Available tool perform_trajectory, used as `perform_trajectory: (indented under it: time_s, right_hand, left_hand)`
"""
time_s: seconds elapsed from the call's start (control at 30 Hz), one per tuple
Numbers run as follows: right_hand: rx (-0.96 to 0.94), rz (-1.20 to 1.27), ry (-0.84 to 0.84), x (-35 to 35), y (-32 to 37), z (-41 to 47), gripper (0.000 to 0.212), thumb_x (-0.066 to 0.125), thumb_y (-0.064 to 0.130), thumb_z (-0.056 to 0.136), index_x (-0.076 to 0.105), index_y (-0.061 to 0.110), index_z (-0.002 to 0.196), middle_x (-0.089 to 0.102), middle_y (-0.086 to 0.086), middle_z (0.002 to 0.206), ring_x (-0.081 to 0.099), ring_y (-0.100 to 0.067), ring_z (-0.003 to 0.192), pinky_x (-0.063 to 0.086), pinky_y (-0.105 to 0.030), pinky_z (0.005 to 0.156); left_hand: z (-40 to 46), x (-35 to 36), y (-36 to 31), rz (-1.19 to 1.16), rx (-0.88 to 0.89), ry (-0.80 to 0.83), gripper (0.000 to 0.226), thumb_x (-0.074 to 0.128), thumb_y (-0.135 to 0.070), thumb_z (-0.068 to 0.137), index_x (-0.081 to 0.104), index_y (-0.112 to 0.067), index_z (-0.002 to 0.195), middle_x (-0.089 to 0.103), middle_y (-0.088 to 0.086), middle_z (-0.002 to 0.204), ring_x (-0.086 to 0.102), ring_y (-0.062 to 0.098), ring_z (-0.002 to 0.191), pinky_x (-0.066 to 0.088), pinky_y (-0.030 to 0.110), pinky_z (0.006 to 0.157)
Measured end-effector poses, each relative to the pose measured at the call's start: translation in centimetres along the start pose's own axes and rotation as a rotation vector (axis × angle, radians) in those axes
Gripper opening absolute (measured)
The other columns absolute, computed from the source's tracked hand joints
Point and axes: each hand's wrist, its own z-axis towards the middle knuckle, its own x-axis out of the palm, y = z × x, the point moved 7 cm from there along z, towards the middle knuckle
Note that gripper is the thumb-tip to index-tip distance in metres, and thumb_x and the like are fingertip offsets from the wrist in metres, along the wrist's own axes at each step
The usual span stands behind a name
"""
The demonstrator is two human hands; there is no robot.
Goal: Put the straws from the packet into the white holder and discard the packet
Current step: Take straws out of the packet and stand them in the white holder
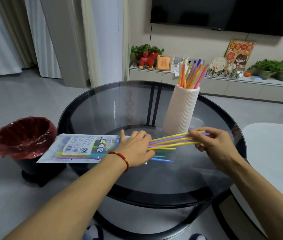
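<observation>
Two hands: both at work over the round glass tabletop (102,108), one on the packet, one on a bundle of straws.
Bin: a dark bin with a red liner (23,135) stands on the floor at the far left, just beside the tabletop edge; its mouth is open upward.
Packet: the clear printed packet (78,148) lies flat, long axis running left to right, its left end overhanging the tabletop rim toward the bin, its open end pointing right. Several straws remain inside, lying along the same axis.
Left hand: the left hand (135,149) lies palm down on the packet's right end, fingers spread and bent, pressing it to the glass. A red cord bracelet (121,158) circles the wrist.
Loose ends: green and blue straw tips (161,158) project from the packet mouth to the right of the left hand.
Drawn bundle: a bundle of yellow and purple straws (172,141) extends from the packet mouth toward the right, rising slightly at the right end.
Right hand: the right hand (213,142) pinches the right end of that bundle between thumb and fingers, closed round it.
Holder: the white ribbed holder (180,110) stands upright behind the bundle, right of centre, with many coloured straws (191,73) in it, leaning and fanning up and to the right.
</observation>
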Motion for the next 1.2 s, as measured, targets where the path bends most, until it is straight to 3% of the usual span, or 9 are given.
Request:
perform_trajectory:
  time_s: [0.13, 0.27, 0.37, 0.53, 0.67, 0.8, 1.07, 1.13, 1.2]
  right_hand:
    - [0.074, 0.367, -0.050, 0.0, 1.0, -0.1, 0.019, 0.082, 0.028, 0.076, 0.084, 0.011, 0.083, 0.075, -0.003, 0.073, 0.065, -0.009, 0.058, 0.055, -0.018, 0.057]
    - [0.160, 0.710, -0.111, 0.3, 0.5, -0.4, 0.057, 0.065, 0.056, 0.093, 0.068, 0.007, 0.122, 0.074, -0.007, 0.096, 0.073, -0.017, 0.072, 0.062, -0.026, 0.067]
    - [0.256, 0.810, -0.082, 1.1, -0.7, -0.9, 0.070, 0.057, 0.065, 0.091, 0.059, 0.008, 0.131, 0.070, -0.020, 0.121, 0.075, -0.026, 0.083, 0.060, -0.033, 0.070]
    - [0.183, 0.284, 0.229, 7.1, -1.4, -1.4, 0.052, 0.077, 0.046, 0.080, 0.067, 0.013, 0.119, 0.069, -0.009, 0.094, 0.063, -0.020, 0.067, 0.048, -0.029, 0.051]
    - [0.043, 0.055, -0.025, 8.0, -1.0, -0.5, 0.039, 0.061, 0.032, 0.103, 0.071, 0.007, 0.075, 0.063, -0.012, 0.055, 0.052, -0.018, 0.044, 0.036, -0.022, 0.038]
    - [-0.028, -0.053, -0.284, 4.9, 2.0, 0.3, 0.042, 0.055, 0.022, 0.097, 0.068, 0.010, 0.059, 0.058, -0.006, 0.045, 0.051, -0.014, 0.037, 0.037, -0.020, 0.035]
    - [-0.504, -0.511, -0.466, 1.4, 8.5, -0.6, 0.047, 0.049, 0.034, 0.105, 0.070, 0.010, 0.070, 0.068, 0.007, 0.063, 0.068, -0.010, 0.059, 0.055, -0.021, 0.056]
    - [-0.485, -0.597, -0.398, 1.9, 7.5, 0.0, 0.045, 0.053, 0.030, 0.105, 0.070, 0.003, 0.073, 0.071, -0.004, 0.067, 0.071, -0.016, 0.064, 0.059, -0.032, 0.060]
    - [-0.388, -0.705, -0.289, 2.6, 5.3, 0.9, 0.044, 0.055, 0.024, 0.105, 0.069, -0.005, 0.075, 0.073, -0.021, 0.071, 0.071, -0.038, 0.068, 0.058, -0.046, 0.064]
  left_hand:
    - [0.1, 0.0, -0.3, 0.003, -0.010, 0.007, 0.022, 0.038, -0.037, 0.099, 0.048, -0.019, 0.107, 0.047, 0.002, 0.121, 0.042, 0.025, 0.120, 0.014, 0.073, 0.111]
    - [0.2, -0.5, -0.4, -0.003, -0.026, -0.015, 0.023, 0.035, -0.036, 0.102, 0.049, -0.019, 0.106, 0.049, 0.004, 0.121, 0.043, 0.027, 0.118, 0.017, 0.070, 0.111]
    - [0.3, -0.9, -0.1, 0.009, -0.066, -0.045, 0.029, 0.031, -0.040, 0.103, 0.050, -0.019, 0.111, 0.050, 0.004, 0.123, 0.044, 0.028, 0.119, 0.019, 0.069, 0.111]
    - [0.1, -0.3, -1.5, -0.006, -0.001, -0.043, 0.021, 0.035, -0.036, 0.102, 0.048, -0.020, 0.106, 0.048, 0.004, 0.122, 0.041, 0.027, 0.121, 0.016, 0.070, 0.111]
    - [0.0, 0.4, -2.7, -0.036, 0.031, -0.032, 0.030, 0.032, -0.042, 0.102, 0.050, -0.020, 0.106, 0.050, 0.005, 0.120, 0.041, 0.026, 0.123, 0.016, 0.070, 0.112]
    - [-0.2, 1.2, -1.8, 0.004, -0.002, 0.038, 0.028, 0.033, -0.038, 0.102, 0.052, -0.018, 0.107, 0.047, 0.005, 0.123, 0.041, 0.027, 0.122, 0.018, 0.070, 0.110]
    - [-0.3, 1.3, -2.0, -0.044, 0.045, 0.082, 0.008, 0.047, -0.033, 0.090, 0.048, -0.026, 0.087, 0.044, 0.002, 0.117, 0.039, 0.026, 0.118, 0.016, 0.068, 0.112]
    - [-0.4, 1.3, -2.1, -0.049, 0.055, 0.096, 0.008, 0.049, -0.034, 0.088, 0.049, -0.027, 0.084, 0.044, 0.002, 0.117, 0.039, 0.026, 0.118, 0.015, 0.066, 0.113]
    - [-0.4, 1.2, -2.1, -0.056, 0.061, 0.103, 0.008, 0.049, -0.033, 0.086, 0.051, -0.026, 0.083, 0.044, 0.002, 0.117, 0.039, 0.025, 0.118, 0.015, 0.065, 0.113]
